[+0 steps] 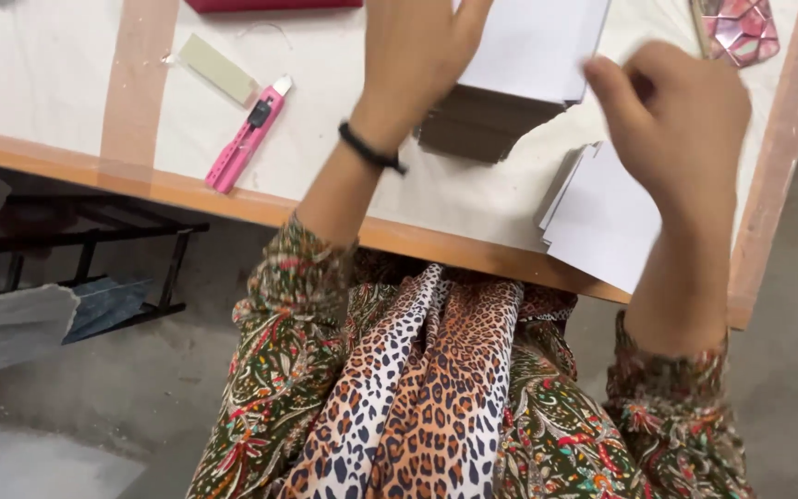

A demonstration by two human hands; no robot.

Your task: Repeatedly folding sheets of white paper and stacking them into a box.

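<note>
My left hand (pixel 417 51) reaches over the table and holds a white card sheet (pixel 538 42) by its left edge, above a stack of brown cardboard pieces (pixel 477 125). A black band circles that wrist. My right hand (pixel 681 120) hovers to the right with its fingers curled in; whether it grips anything cannot be told. Just below it lies a fanned stack of white card sheets (pixel 602 222) near the table's front edge.
A pink utility knife (pixel 247 139) and a pale green tag (pixel 217 67) lie on the white table (pixel 39 83) with its wooden rim. A red object (pixel 270 5) and a pink patterned item (pixel 741 28) sit at the far side. A black metal rack (pixel 85 240) stands on the floor at left.
</note>
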